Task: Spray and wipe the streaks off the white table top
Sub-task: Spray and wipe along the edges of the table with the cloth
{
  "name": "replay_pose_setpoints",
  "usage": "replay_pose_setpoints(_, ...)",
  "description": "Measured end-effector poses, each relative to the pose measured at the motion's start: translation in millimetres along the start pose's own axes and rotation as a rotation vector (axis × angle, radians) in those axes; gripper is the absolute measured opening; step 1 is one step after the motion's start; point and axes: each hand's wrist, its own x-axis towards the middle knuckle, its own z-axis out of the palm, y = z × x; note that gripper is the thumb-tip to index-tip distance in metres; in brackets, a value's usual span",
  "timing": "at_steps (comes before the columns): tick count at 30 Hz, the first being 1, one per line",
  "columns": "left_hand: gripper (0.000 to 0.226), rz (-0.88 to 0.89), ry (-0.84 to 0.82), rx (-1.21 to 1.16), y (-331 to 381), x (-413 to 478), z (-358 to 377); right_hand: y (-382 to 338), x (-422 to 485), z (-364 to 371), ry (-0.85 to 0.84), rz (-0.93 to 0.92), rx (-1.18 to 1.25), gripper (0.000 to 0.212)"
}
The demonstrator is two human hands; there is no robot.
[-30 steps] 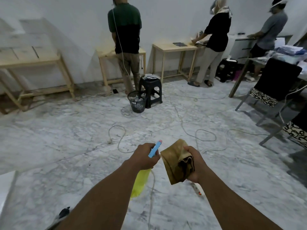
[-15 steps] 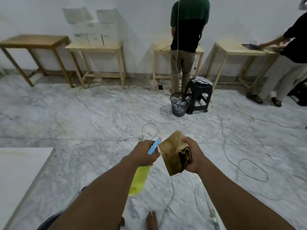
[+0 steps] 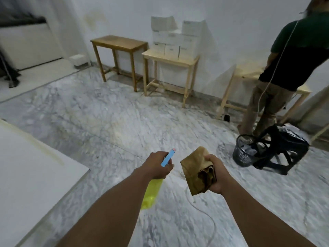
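My left hand [image 3: 157,165] grips a spray bottle [image 3: 151,192] with a yellow body hanging below the fist and a blue nozzle pointing up and forward. Just to its right, my right hand [image 3: 216,175] is closed around a bunched brown cloth [image 3: 196,172]. Both hands are held out over the marble floor. The white table top [image 3: 33,175] fills the lower left, its corner about a forearm's length left of my left hand. A faint yellowish streak [image 3: 44,150] runs along its far edge.
A person in a green and black shirt [image 3: 292,68] stands at the right by a wooden table. A black stool [image 3: 279,152] and a mesh waste basket [image 3: 243,152] stand on the floor at right. Two wooden tables [image 3: 170,57] line the wall, one bearing white boxes. A cable [image 3: 204,211] trails on the floor.
The view has swung to the left: the white table top now fills much more of the lower left, and the person and stool have shifted right. Both hands keep their grips.
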Motion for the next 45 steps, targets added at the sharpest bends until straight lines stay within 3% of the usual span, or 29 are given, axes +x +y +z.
replay_pose_setpoints(4,0.014,-0.112,0.119,-0.117,-23,43,-41,-45,73,47,-0.103,0.046,-0.104,0.035)
replay_pose_setpoints(12,0.022,-0.28,0.358,-0.065,-68,112,-124,-122,204,166,-0.33,0.127,-0.363,0.049)
replay_pose_setpoints(17,0.019,-0.385,0.484,-0.221,-92,134,-172,-154,261,244,-0.44,0.142,-0.483,0.06)
replay_pose_setpoints(22,0.021,-0.547,0.645,-0.316,-168,139,-231,-137,318,379,-0.618,0.236,-0.622,0.051)
replay_pose_setpoints(26,0.019,-0.588,0.685,-0.325,-208,146,-275,-120,349,432,-0.666,0.298,-0.65,0.049)
replay_pose_setpoints(31,0.015,-0.693,0.837,-0.346,-279,152,-376,-116,394,563,-0.778,0.368,-0.722,0.047)
replay_pose_setpoints(36,0.02,-0.759,0.803,-0.298,-312,152,-420,-104,409,621,-0.765,0.434,-0.677,0.058)
replay_pose_setpoints(38,0.022,-0.782,0.881,-0.276,-348,162,-467,-104,430,689,-0.854,0.444,-0.694,0.061)
replay_pose_setpoints(40,0.02,-0.825,0.927,-0.24,-381,170,-509,-94,458,756,-0.841,0.438,-0.733,0.064)
replay_pose_setpoints(45,0.02,-0.83,0.912,-0.27,-419,196,-578,-77,498,874,-0.956,0.5,-0.727,0.062)
